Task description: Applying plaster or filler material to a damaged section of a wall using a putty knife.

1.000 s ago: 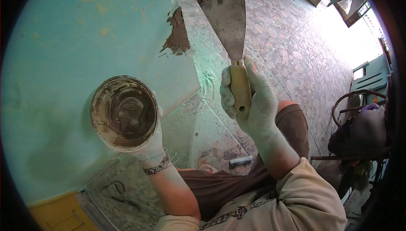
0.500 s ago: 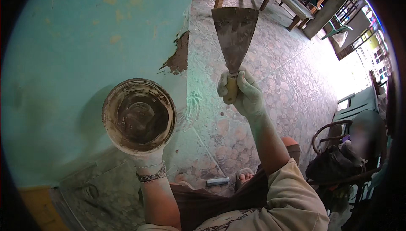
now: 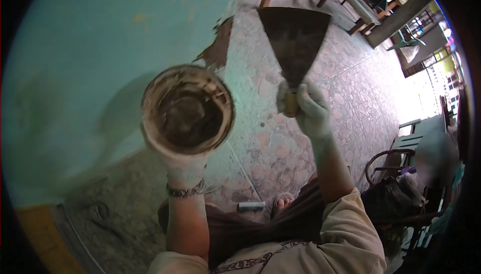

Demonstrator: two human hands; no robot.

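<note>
Pinching the broad putty knife [image 3: 294, 38] by its handle [image 3: 290, 108] in the right grip [image 3: 304, 104], holding it blade-up above the stone-patterned floor [image 3: 350, 93], and clasping the round, brown-smeared tub [image 3: 154, 93] from beneath in the left grip [image 3: 185, 167], beside the turquoise wall [image 3: 100, 43] with its rough brown patch [image 3: 218, 46].

The tub [image 3: 151, 111] is supported by the left hand [image 3: 184, 167]; the putty knife [image 3: 294, 46] is gripped by the right hand [image 3: 314, 107].

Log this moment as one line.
left hand: holds tub | right hand: grips scraper, apart from wall | patch: brown, at wall's edge
</note>
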